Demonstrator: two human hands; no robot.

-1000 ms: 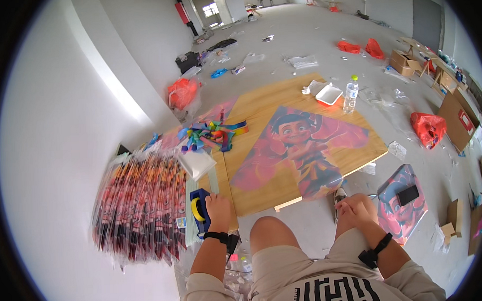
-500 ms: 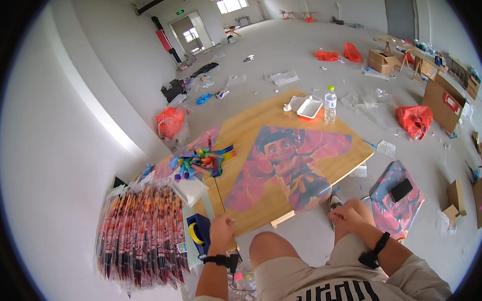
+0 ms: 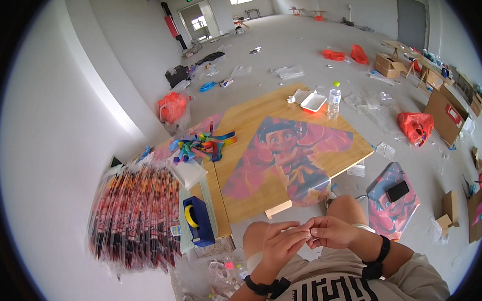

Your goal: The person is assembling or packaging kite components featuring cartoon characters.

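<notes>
My left hand [image 3: 280, 245] and my right hand [image 3: 333, 234] meet above my lap, fingertips pinched together. Between them is a pale speck too small to name. Beyond them, a printed kite sheet [image 3: 297, 162] with a cartoon figure lies spread on the wooden table [image 3: 248, 203], its lower end hanging over the near edge. To the left of my hands stands a blue tape dispenser [image 3: 202, 226] with a yellow roll [image 3: 190, 216]. A heap of rainbow-coloured ribbons [image 3: 201, 149] rests on the table's left part.
Many plastic-wrapped printed packs [image 3: 137, 218] stand in a row at left. At the table's far side are a white food tray [image 3: 313, 102] and a water bottle [image 3: 334, 100]. A phone [image 3: 397, 191] lies on a printed stool [image 3: 384, 217] at right. Cartons [image 3: 445, 114] and red bags [image 3: 416, 128] litter the floor.
My left hand has left the table's near edge beside the tape dispenser and moved right to my right hand. My right hand has shifted slightly left and down. The view has tilted downward.
</notes>
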